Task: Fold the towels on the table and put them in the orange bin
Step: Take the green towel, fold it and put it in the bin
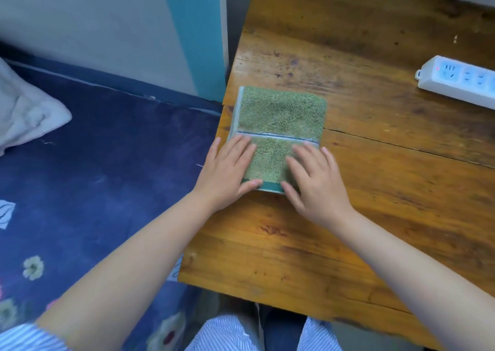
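Note:
A green towel (281, 115), folded into a small rectangle with a striped band across it, lies near the left edge of the wooden table (361, 190). My left hand (227, 171) lies flat on the towel's near left corner, fingers straight, thumb along the near edge. My right hand (313, 179) presses flat on the near right part, fingers spread. No orange bin is in view.
A white power strip (458, 80) lies at the table's right edge. Left of the table is a dark blue flowered bed cover (107, 176) with a white blanket (24, 112) on it. A wall with a teal stripe (195, 34) stands behind.

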Available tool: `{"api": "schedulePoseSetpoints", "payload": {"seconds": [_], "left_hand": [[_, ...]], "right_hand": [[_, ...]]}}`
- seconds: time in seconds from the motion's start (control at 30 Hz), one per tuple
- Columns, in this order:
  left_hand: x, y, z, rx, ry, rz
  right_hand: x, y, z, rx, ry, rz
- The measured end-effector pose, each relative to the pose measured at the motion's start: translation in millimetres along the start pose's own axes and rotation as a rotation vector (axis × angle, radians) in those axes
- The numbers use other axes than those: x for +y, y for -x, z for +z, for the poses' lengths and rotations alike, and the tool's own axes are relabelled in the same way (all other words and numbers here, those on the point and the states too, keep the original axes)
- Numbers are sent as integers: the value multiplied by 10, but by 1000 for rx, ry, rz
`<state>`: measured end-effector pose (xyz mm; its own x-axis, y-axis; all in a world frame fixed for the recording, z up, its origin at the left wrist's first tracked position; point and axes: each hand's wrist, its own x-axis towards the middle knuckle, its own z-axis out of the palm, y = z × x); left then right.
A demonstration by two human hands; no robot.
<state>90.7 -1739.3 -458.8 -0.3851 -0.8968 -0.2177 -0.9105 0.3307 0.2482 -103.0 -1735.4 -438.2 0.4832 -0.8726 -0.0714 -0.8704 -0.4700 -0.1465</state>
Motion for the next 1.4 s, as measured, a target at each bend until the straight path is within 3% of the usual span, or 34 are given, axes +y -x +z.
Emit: {"api": "schedulePoseSetpoints", "payload": {"seconds": [0.1,0.27,0.37,0.43,0.57,0.67,0.77,0.9,1.03,1.23,1.4], "left_hand": [[114,254,23,198,-67,42],[409,388,110,116,-69,-158],[499,377,125,153,-13,-278],[545,398,158,82,42,-362],[643,531,228,120,83,-505],[735,706,139,215,145,-585],[813,959,29,452,155,-635],[773,1553,-190,543,174,-703],[622,2387,-351,488,195,-761],[442,4039,-444,511,193,-999],[351,5516,-320,381,213,-1092]], "right_hand": [[-11,282,-30,-112,63,-159],[-11,173,34,-77,242,-276],[1,47,-13,-139,361,-361],[19,-5,-133,-206,371,-356],[119,-91,-336,-357,45,-351],[-5,-115,-628,-226,-240,-318],[-224,-107,-873,-178,-405,-352],[-668,-36,-1047,-282,-412,-490],[-1344,26,-1104,-414,-389,-614],[-2827,409,-1144,-554,-340,-815],[-4171,976,-1136,-553,-310,-1020]]}}
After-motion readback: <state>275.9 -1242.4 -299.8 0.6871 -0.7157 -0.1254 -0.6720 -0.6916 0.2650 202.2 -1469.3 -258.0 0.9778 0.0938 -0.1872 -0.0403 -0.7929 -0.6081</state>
